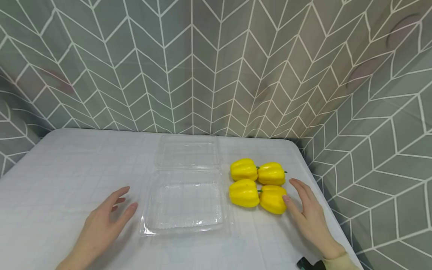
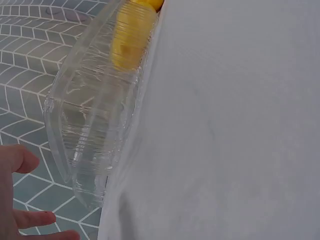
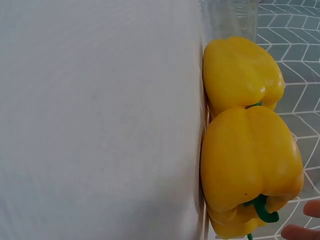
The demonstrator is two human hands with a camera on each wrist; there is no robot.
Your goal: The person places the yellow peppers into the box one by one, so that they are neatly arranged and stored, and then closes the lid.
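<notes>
Several yellow bell peppers [image 1: 244, 193] with green stems lie on their sides in two rows, right of a clear plastic clamshell container [image 1: 185, 202]. The container stands with its lid [image 1: 188, 152] folded back flat toward the wall. My right hand [image 1: 308, 215] is beside the nearest right pepper [image 1: 272, 199], thumb tip right at its side, fingers spread and holding nothing. In the right wrist view its fingertips show near a pepper's stem [image 3: 264, 209]. My left hand [image 1: 104, 223] hovers left of the container, fingers loosely bent with nothing in them.
A white cloth covers the table [image 1: 67, 168]. Grey curtains [image 1: 202, 75] with a white chevron pattern hang behind it and along the right side. A small black object [image 1: 308, 263] shows by the right sleeve [image 1: 341, 261] at the bottom edge.
</notes>
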